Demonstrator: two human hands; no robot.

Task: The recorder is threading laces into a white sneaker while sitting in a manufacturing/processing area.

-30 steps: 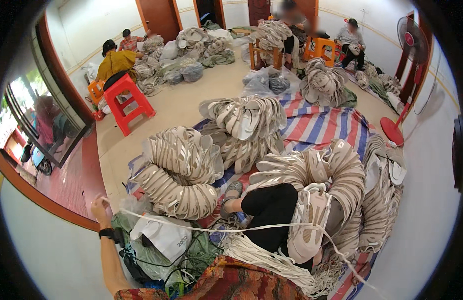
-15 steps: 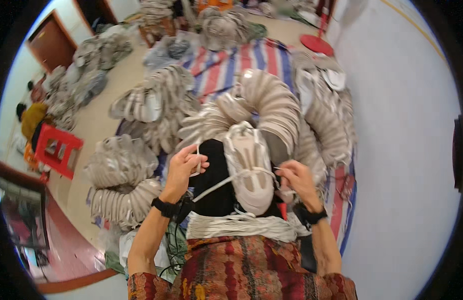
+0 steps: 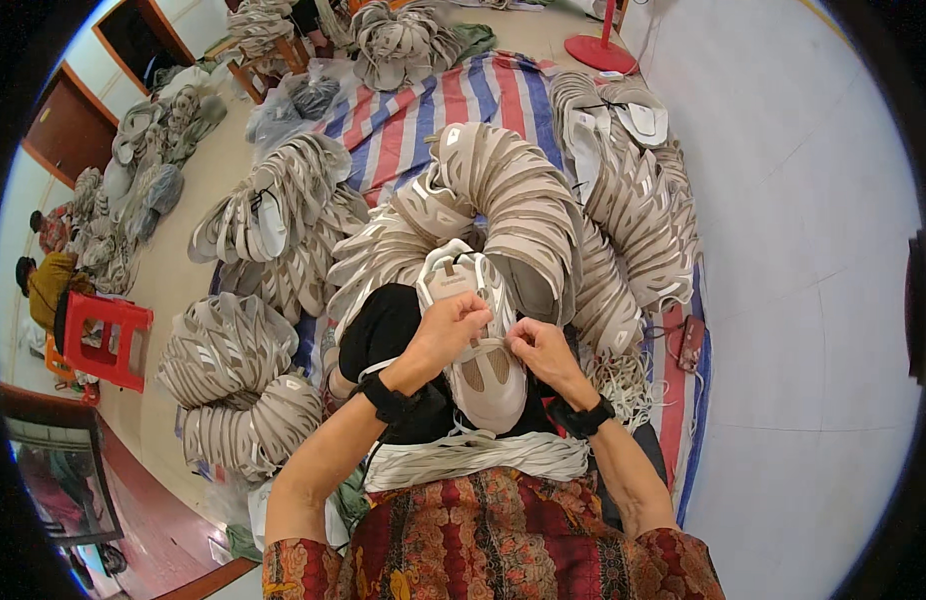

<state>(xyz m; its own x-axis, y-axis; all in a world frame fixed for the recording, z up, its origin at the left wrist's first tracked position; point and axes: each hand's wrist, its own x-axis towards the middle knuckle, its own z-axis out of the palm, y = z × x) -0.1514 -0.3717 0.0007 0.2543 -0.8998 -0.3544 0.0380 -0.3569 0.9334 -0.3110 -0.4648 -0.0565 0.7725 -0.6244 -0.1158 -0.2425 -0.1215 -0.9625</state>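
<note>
A beige and white shoe upper lies toe toward me on the black cloth over my lap. My left hand is closed over the upper's lacing area, its fingertips pinching a white shoelace that is mostly hidden. At the upper's right edge, my right hand is also closed, thumb and finger pinched at the lace beside the eyelets. Part of a white lace shows by my left wrist. A thick bundle of white laces lies across my lap, nearest my body.
Curved stacks of beige shoe uppers rise just beyond my lap, with more stacks left and right. They rest on a striped sheet. A white wall stands at right. Red stool and seated people are at far left.
Both hands have come inward from either side of the shoe upper to its lacing area. The long lace stretched leftward across the toe no longer shows there. The view has shifted slightly.
</note>
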